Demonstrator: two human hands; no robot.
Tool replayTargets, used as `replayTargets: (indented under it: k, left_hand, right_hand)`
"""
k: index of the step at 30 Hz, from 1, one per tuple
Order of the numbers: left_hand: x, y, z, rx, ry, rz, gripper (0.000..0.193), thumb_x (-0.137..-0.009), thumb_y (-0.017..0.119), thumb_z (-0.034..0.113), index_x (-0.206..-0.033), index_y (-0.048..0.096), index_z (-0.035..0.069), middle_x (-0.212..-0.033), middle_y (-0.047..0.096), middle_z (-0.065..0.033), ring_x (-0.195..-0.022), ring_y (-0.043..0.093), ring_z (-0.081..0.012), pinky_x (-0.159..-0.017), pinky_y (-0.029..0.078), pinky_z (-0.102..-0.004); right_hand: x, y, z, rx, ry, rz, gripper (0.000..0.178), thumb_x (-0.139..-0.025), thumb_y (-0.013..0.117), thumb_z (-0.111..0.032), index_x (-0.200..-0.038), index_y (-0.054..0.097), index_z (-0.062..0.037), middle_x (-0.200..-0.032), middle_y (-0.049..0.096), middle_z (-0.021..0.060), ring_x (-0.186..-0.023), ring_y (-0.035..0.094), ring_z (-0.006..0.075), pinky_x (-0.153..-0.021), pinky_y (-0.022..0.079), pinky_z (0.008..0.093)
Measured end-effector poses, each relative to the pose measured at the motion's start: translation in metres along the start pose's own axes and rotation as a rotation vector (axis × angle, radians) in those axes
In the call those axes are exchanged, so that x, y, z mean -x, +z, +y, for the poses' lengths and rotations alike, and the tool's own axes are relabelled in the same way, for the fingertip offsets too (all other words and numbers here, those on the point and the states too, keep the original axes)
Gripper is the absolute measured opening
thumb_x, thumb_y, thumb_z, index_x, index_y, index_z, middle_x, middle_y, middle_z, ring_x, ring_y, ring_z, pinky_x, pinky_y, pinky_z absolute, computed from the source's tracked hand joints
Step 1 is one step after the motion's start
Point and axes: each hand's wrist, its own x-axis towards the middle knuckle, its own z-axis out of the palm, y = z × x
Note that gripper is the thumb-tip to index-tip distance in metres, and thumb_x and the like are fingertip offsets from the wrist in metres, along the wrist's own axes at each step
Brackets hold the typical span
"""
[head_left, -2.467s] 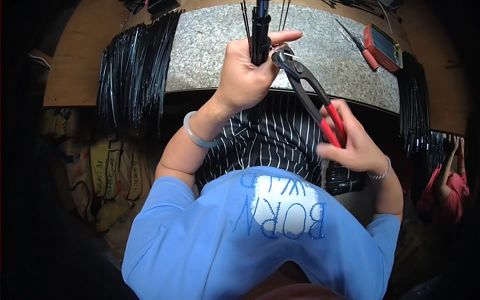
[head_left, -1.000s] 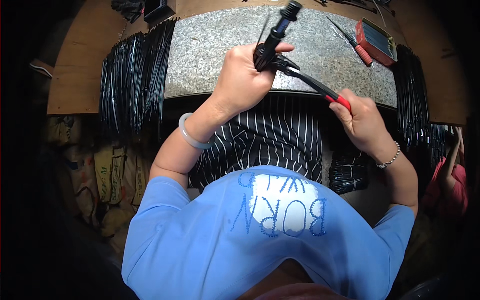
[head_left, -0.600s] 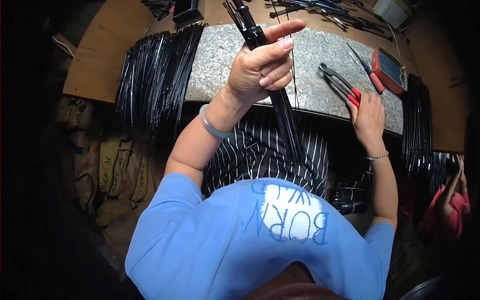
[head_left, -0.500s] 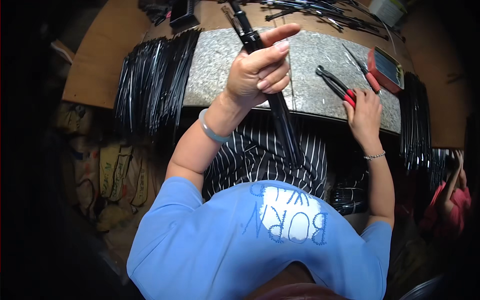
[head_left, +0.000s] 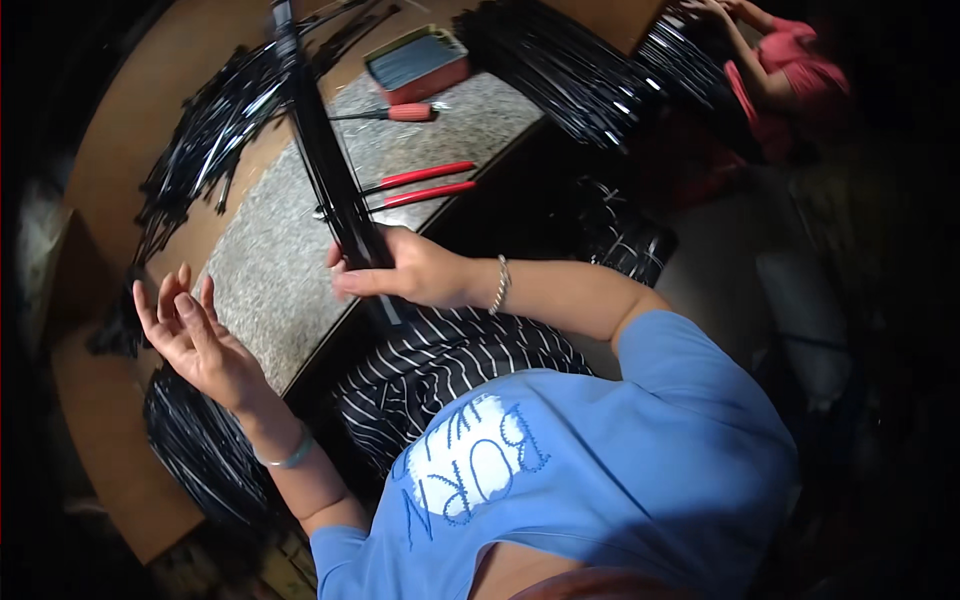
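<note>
1. Black bundle [head_left: 335, 180] has passed from your left grip [head_left: 203, 345] to your right grip [head_left: 405, 268], wrapped around its lower part.
2. It slants above the surface's [head_left: 270, 270] front edge, partly hiding pliers [head_left: 430, 175] with 2 red handles.
3. Your left grip is spread wide.

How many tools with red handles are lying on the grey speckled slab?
2: pliers, partly behind the black bundle in the right hand, and a thin-shafted tool near the red box. The bundle may hide others.
</note>
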Motion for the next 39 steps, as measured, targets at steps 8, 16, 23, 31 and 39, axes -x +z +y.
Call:
replayTargets:
  k: [8, 16, 23, 31, 39]
  left_hand:
    - [0.028, 0.002, -0.019, -0.108, -0.235, -0.215, 0.049, -0.092, 0.053, 0.009, -0.136, 0.033, 0.003, -0.119, 0.045, -0.0158, -0.105, 0.054, -0.0216, -0.085, 0.049, -0.0302]
    - [0.048, -0.013, -0.021, -0.212, -0.352, -0.166, 0.051, -0.089, 0.055, 0.006, -0.136, 0.035, 0.003, -0.121, 0.042, -0.0189, -0.096, 0.057, -0.0211, -0.078, 0.05, -0.0283]
    - [0.069, -0.037, -0.047, -0.371, -0.309, -0.405, 0.033, -0.082, 0.059, 0.006, -0.115, 0.056, 0.002, -0.104, 0.052, -0.0122, -0.086, 0.056, -0.0191, -0.075, 0.049, -0.0283]
    - [0.015, -0.181, -0.066, -1.808, -0.272, -0.015, 0.035, -0.078, 0.063, 0.024, -0.101, 0.06, -0.002, -0.104, 0.052, -0.0206, -0.094, 0.051, -0.0324, -0.08, 0.046, -0.0424]
    - [-0.028, -0.244, -0.063, -1.85, -0.249, 0.196, 0.043, -0.08, 0.064, 0.031, -0.103, 0.057, -0.004, -0.107, 0.052, -0.0212, -0.096, 0.05, -0.0352, -0.083, 0.044, -0.0444]
  right_hand:
    - [-0.044, -0.05, -0.034, -0.192, -0.03, 0.349, 0.017, -0.087, 0.062, -0.013, -0.101, 0.061, -0.0044, -0.083, 0.064, 0.0086, -0.054, 0.054, 0.0096, -0.047, 0.047, 0.0206]
    - [-0.11, -0.143, -0.101, 0.026, -0.417, 0.824, 0.02, -0.083, 0.066, -0.011, -0.095, 0.055, 0.0021, -0.079, 0.058, 0.0112, -0.063, 0.06, 0.0202, -0.057, 0.052, 0.025]
    - [-0.07, -0.182, -0.106, 0.191, -0.228, 0.622, 0.037, -0.088, 0.06, -0.011, -0.121, 0.052, 0.0034, -0.109, 0.058, 0.015, -0.088, 0.061, 0.0213, -0.079, 0.053, 0.0299]
    - [-0.027, -0.091, -0.034, 1.455, -0.185, 0.174, 0.035, -0.084, 0.065, -0.018, -0.115, 0.058, -0.0041, -0.103, 0.06, 0.0081, -0.086, 0.057, 0.0193, -0.076, 0.046, 0.0297]
    - [-0.027, -0.098, -0.03, 1.771, -0.224, 0.07, 0.034, -0.082, 0.066, -0.021, -0.112, 0.059, -0.0052, -0.099, 0.059, 0.0095, -0.089, 0.055, 0.0251, -0.083, 0.044, 0.0318]
